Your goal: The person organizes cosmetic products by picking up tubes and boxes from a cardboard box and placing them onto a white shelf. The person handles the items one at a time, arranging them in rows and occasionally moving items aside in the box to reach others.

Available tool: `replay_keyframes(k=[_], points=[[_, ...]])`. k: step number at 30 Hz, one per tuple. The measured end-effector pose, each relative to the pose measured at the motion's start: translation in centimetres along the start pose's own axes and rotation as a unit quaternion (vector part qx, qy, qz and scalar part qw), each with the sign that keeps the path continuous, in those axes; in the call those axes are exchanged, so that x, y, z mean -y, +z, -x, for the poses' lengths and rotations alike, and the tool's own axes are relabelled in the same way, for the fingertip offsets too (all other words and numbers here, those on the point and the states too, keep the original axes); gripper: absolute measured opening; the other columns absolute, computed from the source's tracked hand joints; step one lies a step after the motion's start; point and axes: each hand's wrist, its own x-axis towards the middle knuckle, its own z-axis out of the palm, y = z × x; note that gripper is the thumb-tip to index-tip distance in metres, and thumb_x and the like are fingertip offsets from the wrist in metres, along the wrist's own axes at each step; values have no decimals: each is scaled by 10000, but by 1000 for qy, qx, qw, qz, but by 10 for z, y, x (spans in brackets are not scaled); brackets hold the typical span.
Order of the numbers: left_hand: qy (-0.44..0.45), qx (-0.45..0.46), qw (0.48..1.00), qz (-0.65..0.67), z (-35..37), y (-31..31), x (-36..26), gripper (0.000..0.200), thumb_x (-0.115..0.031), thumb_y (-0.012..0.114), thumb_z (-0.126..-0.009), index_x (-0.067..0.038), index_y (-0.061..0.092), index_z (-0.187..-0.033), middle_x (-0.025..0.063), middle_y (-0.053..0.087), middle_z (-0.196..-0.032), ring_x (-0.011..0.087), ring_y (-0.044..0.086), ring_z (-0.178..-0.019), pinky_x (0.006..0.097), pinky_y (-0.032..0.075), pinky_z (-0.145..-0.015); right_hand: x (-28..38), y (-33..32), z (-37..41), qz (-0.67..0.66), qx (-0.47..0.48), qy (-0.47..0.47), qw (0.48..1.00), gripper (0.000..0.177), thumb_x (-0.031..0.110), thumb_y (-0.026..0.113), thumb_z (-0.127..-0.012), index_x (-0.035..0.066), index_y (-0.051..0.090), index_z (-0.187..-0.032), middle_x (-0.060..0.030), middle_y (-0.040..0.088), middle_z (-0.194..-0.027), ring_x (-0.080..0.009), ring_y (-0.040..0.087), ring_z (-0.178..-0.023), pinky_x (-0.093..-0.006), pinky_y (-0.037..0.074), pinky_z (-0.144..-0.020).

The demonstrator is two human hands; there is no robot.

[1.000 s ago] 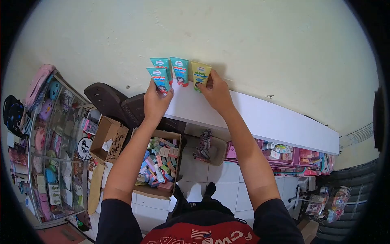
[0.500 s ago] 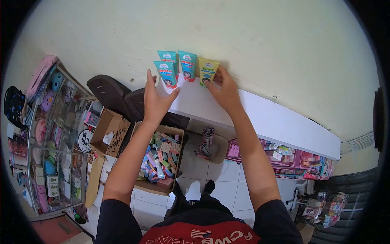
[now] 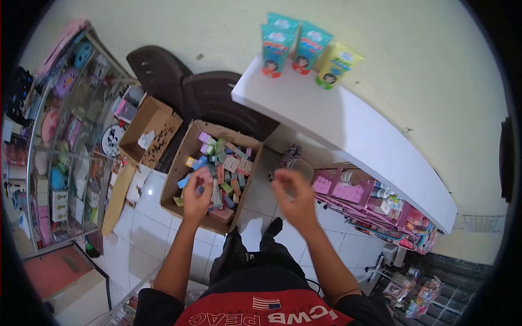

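Note:
Several upright squeeze tubes stand on the near end of the white shelf: teal ones, such as the front teal tube and another teal tube, plus a yellow tube. Both hands are away from them. My left hand hovers over the cardboard box of small product boxes, fingers loosely curled and apart, with nothing visible in them. To the right of that box, my right hand hangs in the air, somewhat blurred, thumb and fingers apart and holding nothing.
A smaller cardboard box sits at the left beside dark brown chairs. Further left is a glass display case full of goods. Pink racks line the space under the shelf. My feet are on white tiles.
My right hand has let go of the yellow tube. Both hands have come down from the shelf toward the box. The view has tilted lower, so the tubes appear higher.

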Motion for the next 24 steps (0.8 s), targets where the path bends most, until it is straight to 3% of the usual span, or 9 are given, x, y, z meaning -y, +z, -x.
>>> replay_keyframes(k=[3, 6, 8, 9, 12, 13, 16, 20, 24], points=[[-86, 11, 996, -8, 34, -2, 77, 325, -87, 647, -956, -7, 623, -1270, 126, 708, -1106, 187, 671, -980, 324, 526, -870, -57, 65, 39, -35, 89, 76, 993, 215, 63, 692, -898, -5, 665, -1100, -126, 691, -1014, -208, 691, -911, -327, 551, -804], [-99, -4, 995, -30, 54, -10, 117, 279, -78, 637, -959, -12, 648, -1230, 126, 714, -1104, 183, 676, -977, 319, 532, -850, -95, 121, 63, -45, 184, 162, 968, 219, 91, 682, -898, -14, 655, -1088, -144, 691, -1015, -241, 693, -901, -350, 551, -789], [-121, -21, 992, -24, 55, -17, 126, 252, -58, 615, -967, -4, 656, -1209, 119, 718, -1098, 175, 677, -972, 314, 531, -849, -123, 161, 70, 29, 244, 173, 954, 253, 93, 686, -919, -20, 643, -1142, -157, 712, -971, -213, 707, -902, -337, 565, -798], [-116, -35, 993, -14, 56, -21, 132, 251, -46, 603, -971, 0, 654, -1212, 118, 716, -1098, 173, 674, -981, 313, 528, -860, -144, 184, 75, 61, 259, 175, 948, 339, 155, 709, -894, -41, 617, -1156, -186, 710, -930, -301, 715, -912, -399, 572, -809], [-126, -62, 990, 0, 54, -34, 127, 245, -38, 585, -983, 10, 649, -1214, 113, 711, -1098, 167, 668, -992, 308, 519, -884, -189, 248, 88, 201, 250, 176, 931, 460, 210, 738, -856, -44, 579, -1205, -222, 693, -1050, -383, 685, -1000, -478, 555, -851], [-139, -73, 988, 5, 54, -39, 123, 239, -41, 579, -991, 15, 647, -1213, 110, 708, -1099, 164, 664, -995, 303, 513, -896, -191, 264, 93, 229, 185, 130, 947, 535, 240, 759, -829, -32, 514, -1219, -253, 643, -1137, -446, 632, -1072, -539, 525, -881], [-142, -75, 987, 1, 59, -51, 127, 233, -62, 580, -1004, 17, 643, -1214, 102, 701, -1093, 160, 656, -1004, 297, 501, -916, -191, 290, 89, 248, 180, 220, 926, 523, 215, 761, -830, -2, 463, -1201, -267, 598, -1159, -461, 606, -1092, -538, 516, -890], [-177, -71, 982, 7, 72, -66, 130, 231, -74, 581, -1010, 13, 643, -1215, 96, 700, -1085, 150, 651, -997, 294, 502, -905, -209, 303, 93, 275, 195, 245, 909, 576, 186, 795, -800, -8, 449, -1218, -258, 575, -1164, -450, 610, -1088, -524, 534, -898], [-190, -44, 981, -7, 77, -75, 137, 229, -77, 585, -1006, 4, 654, -1209, 83, 700, -1079, 139, 650, -963, 287, 507, -872, -211, 294, 95, 239, 144, 253, 926, 498, 173, 760, -826, 13, 478, -1204, -267, 575, -1142, -466, 626, -1041, -532, 542, -867]])
